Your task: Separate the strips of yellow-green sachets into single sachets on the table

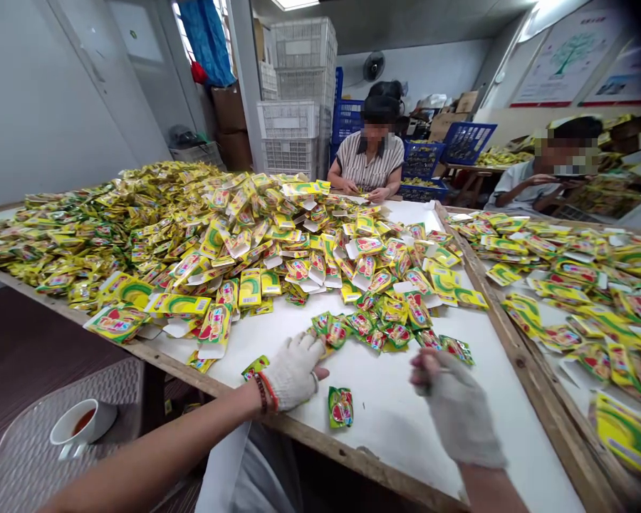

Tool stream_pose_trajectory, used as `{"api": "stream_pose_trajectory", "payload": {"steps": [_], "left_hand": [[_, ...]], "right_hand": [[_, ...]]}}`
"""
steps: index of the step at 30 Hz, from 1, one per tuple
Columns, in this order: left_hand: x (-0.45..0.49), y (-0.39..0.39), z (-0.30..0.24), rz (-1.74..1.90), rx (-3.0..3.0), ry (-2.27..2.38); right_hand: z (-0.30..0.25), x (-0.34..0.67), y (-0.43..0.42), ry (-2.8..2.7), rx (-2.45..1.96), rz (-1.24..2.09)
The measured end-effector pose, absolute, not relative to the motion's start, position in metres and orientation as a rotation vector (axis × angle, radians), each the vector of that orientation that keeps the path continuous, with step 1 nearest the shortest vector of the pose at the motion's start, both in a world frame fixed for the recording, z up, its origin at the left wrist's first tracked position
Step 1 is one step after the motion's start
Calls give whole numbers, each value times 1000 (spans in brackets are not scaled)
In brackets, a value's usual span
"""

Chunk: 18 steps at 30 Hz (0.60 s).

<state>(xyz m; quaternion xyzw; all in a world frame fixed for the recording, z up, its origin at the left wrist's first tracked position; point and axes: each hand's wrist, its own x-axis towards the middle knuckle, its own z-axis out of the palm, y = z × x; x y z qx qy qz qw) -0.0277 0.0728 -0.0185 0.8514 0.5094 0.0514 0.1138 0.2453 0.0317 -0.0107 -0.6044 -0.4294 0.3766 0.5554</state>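
My left hand point(293, 367), in a white knitted glove with bare fingertips, lies low over the white tabletop. Its fingers are stretched out and reach to a small green-and-yellow sachet point(334, 333), with the thumb apart. Another sachet point(255, 367) lies partly behind the wrist. My right hand point(454, 395), gloved the same way, is raised over the table with its fingers curled together; what they hold, if anything, is hidden. Just beyond it lie several shiny sachets point(398, 335). A single sachet point(341, 407) rests flat between my hands, near the front edge.
A big heap of yellow sachets point(133, 221) and open small cartons point(250, 287) covers the table's far side. A wooden rail point(507, 335) divides it from more cartons point(577, 271). A cup point(82, 424) stands on a stool at left. Two people point(368, 160) sit opposite.
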Motion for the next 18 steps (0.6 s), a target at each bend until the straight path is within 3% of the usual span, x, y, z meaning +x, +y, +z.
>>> {"api": "stream_pose_trajectory", "payload": {"steps": [3, 9, 18], "left_hand": [[-13, 67, -14, 281, 2446, 1420], [-27, 77, -10, 220, 2393, 1628], [-28, 68, -8, 312, 2418, 1417]], "right_hand": [[-18, 204, 43, -1250, -1504, 1093], [-27, 195, 63, -1782, -1708, 579], [-41, 189, 69, -1931, -1948, 577]]}}
